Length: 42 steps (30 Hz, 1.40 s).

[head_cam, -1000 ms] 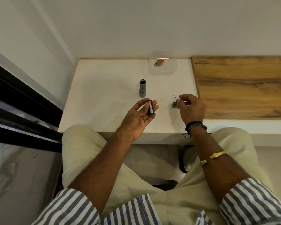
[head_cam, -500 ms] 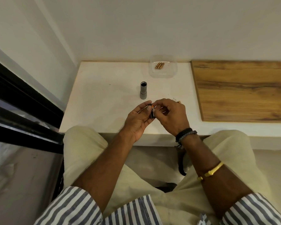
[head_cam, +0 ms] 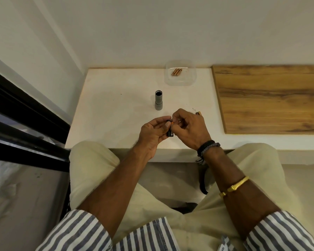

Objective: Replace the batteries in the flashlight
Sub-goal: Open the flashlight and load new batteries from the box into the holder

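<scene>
The grey flashlight body [head_cam: 158, 102] stands upright on the white table [head_cam: 116, 109], its open end facing up. In front of it my left hand [head_cam: 153, 134] grips a small black battery holder [head_cam: 170, 132] with an orange-tipped battery in it. My right hand [head_cam: 188, 128] meets it from the right, fingertips pinching at the holder's top end. A clear plastic tray [head_cam: 180, 73] at the table's back edge holds several copper-coloured batteries [head_cam: 176, 72]. Part of one loose battery [head_cam: 199, 113] shows on the table behind my right hand. The flashlight's cap is hidden.
A wooden board [head_cam: 268, 98] covers the surface to the right of the white table. A wall runs along the back, and a dark window frame [head_cam: 25, 120] along the left. My knees sit under the table's front edge.
My right hand left the cap on the table at the right and came left to the battery holder in my left hand. Both hands now meet on the holder.
</scene>
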### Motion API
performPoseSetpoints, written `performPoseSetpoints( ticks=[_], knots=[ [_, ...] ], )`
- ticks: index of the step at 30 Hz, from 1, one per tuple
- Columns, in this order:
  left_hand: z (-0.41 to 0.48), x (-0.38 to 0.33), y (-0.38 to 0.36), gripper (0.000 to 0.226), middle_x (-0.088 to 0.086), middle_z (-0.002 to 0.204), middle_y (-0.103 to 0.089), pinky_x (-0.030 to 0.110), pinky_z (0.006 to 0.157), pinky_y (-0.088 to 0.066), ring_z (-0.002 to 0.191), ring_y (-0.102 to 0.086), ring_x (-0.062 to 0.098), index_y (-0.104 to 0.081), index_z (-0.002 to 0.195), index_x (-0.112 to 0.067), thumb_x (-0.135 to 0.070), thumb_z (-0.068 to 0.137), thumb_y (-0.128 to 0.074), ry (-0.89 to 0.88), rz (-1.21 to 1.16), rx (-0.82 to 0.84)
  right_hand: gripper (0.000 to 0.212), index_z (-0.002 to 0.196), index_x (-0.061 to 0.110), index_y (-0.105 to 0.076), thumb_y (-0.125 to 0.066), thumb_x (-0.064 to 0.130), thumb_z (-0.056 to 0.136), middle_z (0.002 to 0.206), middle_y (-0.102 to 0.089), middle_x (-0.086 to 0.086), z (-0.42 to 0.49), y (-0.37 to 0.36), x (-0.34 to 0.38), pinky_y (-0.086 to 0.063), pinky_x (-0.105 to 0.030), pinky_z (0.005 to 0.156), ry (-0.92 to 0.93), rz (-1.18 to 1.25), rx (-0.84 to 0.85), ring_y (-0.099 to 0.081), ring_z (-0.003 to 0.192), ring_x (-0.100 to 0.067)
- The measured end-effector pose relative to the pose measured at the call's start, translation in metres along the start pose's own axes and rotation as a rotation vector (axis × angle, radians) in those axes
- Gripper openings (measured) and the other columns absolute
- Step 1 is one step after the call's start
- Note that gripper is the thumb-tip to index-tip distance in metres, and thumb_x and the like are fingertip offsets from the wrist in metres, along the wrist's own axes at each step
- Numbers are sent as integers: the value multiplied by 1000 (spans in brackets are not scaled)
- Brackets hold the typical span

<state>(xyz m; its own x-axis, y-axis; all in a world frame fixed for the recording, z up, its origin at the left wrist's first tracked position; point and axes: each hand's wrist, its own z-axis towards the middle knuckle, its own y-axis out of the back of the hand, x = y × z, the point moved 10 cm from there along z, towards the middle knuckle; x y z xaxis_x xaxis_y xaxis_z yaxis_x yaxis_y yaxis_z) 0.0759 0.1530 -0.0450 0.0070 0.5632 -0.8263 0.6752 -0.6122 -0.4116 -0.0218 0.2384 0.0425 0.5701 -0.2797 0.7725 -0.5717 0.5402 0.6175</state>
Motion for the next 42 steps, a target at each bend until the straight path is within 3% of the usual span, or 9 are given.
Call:
performPoseSetpoints(
  ticks=[9, 11, 13, 15, 22, 27, 31, 37, 42],
  knots=[
    [5, 2, 1, 17, 7, 105, -78, 34, 81, -61, 99, -75, 24, -74, 105, -16, -7, 93, -66, 3, -50, -3, 9, 86, 19, -68, -76, 15, 84, 73, -69, 13, -1, 8, -17, -45, -1, 72, -110, 133, -122, -65, 62, 2],
    [6, 3, 1, 17, 8, 105, -78, 34, 81, -61, 99, -75, 26, -74, 106, -14, -5, 93, -67, 0, -44, -12, 12, 95, 16, -70, -75, 14, 84, 74, -72, 7, -3, 6, -23, -60, -22, 74, -172, 198, -127, -68, 65, -6],
    [7, 4, 3, 16, 11, 105, -78, 35, 82, -61, 100, -74, 29, -73, 105, -13, -5, 92, -67, -6, -51, -42, 16, 101, 16, -72, -73, 19, 85, 74, -73, 5, -4, 6, -28, -61, -50, 83, -207, 227, -132, -70, 69, -14],
    [8, 4, 7, 16, 12, 105, -77, 35, 82, -61, 101, -74, 30, -71, 107, -11, -7, 93, -67, -8, -67, -77, 20, 102, 19, -76, -70, 26, 85, 73, -73, 7, -5, 10, -30, -57, -56, 89, -205, 216, -161, -71, 71, -16],
    [9, 5, 6, 16, 14, 106, -77, 33, 80, -61, 104, -73, 28, -68, 110, -10, -11, 94, -66, 27, -187, -62, 14, 90, 11, -79, -70, 2, 83, 81, -77, -11, -15, 42, -94, -65, -40, 71, -495, 586, -464, -77, 77, -29],
    [12, 8, 9, 22, 15, 103, -77, 32, 80, -61, 103, -74, 28, -65, 116, -5, -9, 94, -65, 43, -283, -86, 13, 84, 10, -75, -72, -2, 82, 72, -73, -5, -29, 61, -141, -63, -30, 64, -675, 679, -663, -73, 67, -17],
    [14, 13, 7, 26, 16, 103, -76, 31, 79, -61, 100, -74, 26, -63, 120, 0, -3, 94, -61, 90, -363, -73, 14, 78, 16, -73, -74, 2, 81, 70, -74, -1, -36, 64, -160, -62, -29, 57, -749, 575, -709, -75, 70, -19],
    [15, 16, -3, 27, 17, 109, -74, 33, 85, -60, 105, -73, 27, -60, 124, 0, 1, 97, -55, 134, -375, -4, 5, 85, 16, -76, -79, 16, 81, 82, -75, -2, -32, 56, -171, -64, -41, 71, -769, 307, -649, -74, 80, -27],
    [16, 19, -4, 29, 18, 114, -72, 34, 90, -59, 109, -70, 29, -59, 126, 0, 0, 97, -55, 151, -362, 1, 12, 84, 25, -75, -82, 35, 81, 84, -72, 9, -31, 52, -170, -51, -30, 72, -764, 149, -594, -65, 83, -14]
  ],
)
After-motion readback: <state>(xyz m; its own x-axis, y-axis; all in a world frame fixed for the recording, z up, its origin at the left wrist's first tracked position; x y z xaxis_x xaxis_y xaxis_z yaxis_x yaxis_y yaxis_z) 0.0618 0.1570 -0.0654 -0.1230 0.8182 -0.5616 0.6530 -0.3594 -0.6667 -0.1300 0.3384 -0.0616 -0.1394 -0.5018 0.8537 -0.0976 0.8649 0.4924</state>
